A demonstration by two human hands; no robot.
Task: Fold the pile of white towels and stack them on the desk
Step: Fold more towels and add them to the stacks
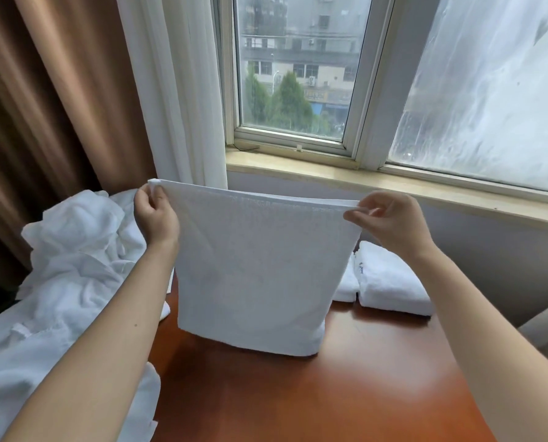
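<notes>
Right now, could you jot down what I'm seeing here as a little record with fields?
activity: folding towels by a window
held: white towel, hanging, stretched by its top edge
left grip: left hand pinches the top left corner
right grip: right hand pinches the top right corner
done: folded towels on the desk, behind the held one
waiting: crumpled pile at the left
</notes>
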